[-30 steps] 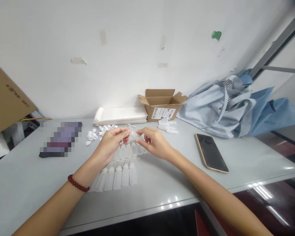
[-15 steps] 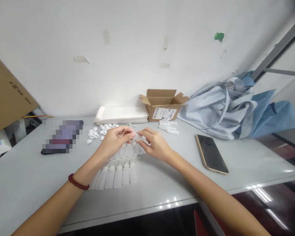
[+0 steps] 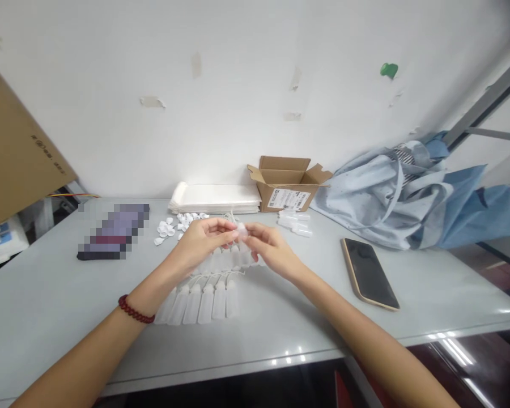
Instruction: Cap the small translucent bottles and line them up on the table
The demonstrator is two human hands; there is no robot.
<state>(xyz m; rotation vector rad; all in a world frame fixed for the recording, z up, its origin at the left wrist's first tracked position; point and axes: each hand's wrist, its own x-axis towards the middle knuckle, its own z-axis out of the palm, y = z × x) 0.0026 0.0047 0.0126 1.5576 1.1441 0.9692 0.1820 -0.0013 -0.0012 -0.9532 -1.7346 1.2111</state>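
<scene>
Over the middle of the table, my left hand (image 3: 204,242) and my right hand (image 3: 272,248) meet fingertip to fingertip. Both pinch a small translucent plastic bottle (image 3: 241,230), largely covered by the fingers. A thin white cord shows beside the left fingers. Below the hands lies a row of like bottles (image 3: 212,300) with white cords at their necks. Behind it, another row (image 3: 223,262) is partly hidden by the hands. Small white caps (image 3: 165,229) lie in a loose pile beyond my left hand. Several bottles without visible cords (image 3: 295,222) lie beyond my right hand.
An opened cardboard box (image 3: 287,195) and a stack of white flat packs (image 3: 216,198) stand against the wall. A phone (image 3: 370,273) lies at right, near blue cloth bags (image 3: 378,198). A pixelated dark object (image 3: 114,232) lies at left, with a large carton (image 3: 21,141) beyond.
My hands have come closer together, and the right fingers now press the bottle against the left fingertips. The whole view has shifted slightly.
</scene>
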